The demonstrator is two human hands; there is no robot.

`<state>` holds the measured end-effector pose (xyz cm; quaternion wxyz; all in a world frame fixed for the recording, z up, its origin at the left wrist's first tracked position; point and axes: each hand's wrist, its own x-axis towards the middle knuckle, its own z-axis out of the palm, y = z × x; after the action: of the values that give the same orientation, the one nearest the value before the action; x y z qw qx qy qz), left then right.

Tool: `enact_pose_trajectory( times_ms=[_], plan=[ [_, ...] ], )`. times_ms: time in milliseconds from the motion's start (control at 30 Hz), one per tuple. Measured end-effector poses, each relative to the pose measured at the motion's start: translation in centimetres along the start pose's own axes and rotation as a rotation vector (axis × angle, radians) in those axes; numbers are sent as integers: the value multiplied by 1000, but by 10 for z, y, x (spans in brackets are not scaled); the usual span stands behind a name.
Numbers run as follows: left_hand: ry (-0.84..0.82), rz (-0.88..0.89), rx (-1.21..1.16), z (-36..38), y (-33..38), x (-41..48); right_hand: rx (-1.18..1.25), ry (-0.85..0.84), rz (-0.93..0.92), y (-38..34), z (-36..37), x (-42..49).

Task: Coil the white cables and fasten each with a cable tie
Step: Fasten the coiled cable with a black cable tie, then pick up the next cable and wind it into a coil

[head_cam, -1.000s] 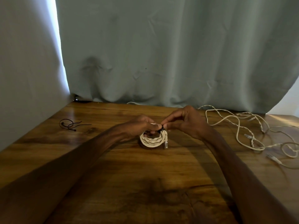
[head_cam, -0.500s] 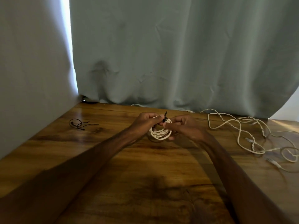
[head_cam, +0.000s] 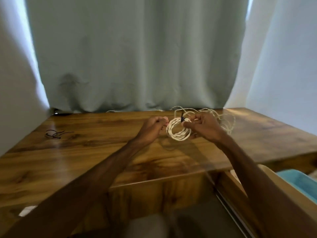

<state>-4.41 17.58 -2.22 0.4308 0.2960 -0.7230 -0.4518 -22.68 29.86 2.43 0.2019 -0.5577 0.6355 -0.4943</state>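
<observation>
A person's right hand [head_cam: 204, 127] pinches a coiled white cable [head_cam: 179, 137] beside its black cable tie [head_cam: 182, 119], just above the glossy wooden desk [head_cam: 85, 152]. The left hand [head_cam: 154, 126] curls at the coil's other edge, its hold unclear. The twisted cord looks light, limp and springy, and is likely best gripped at the tie. More loose cable [head_cam: 211, 110] lies behind.

Cream twisted coil [head_cam: 179, 138] with black tie [head_cam: 182, 119], brown grained table [head_cam: 103, 152], grey-green curtain [head_cam: 137, 57].
</observation>
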Motion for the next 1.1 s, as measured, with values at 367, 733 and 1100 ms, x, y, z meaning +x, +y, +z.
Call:
enact_pose_trajectory(
  times_ms=[367,733,1100],
  plan=[
    [-284,290,443,189,67,-49,-204,242,152,38,-163,-133],
    [-489,319,886,224,46,-43,-713,-203,375,138,-181,-152],
    [-534,500,777,190,8,-22,-1014,-235,439,188,-140,-128]
  ],
)
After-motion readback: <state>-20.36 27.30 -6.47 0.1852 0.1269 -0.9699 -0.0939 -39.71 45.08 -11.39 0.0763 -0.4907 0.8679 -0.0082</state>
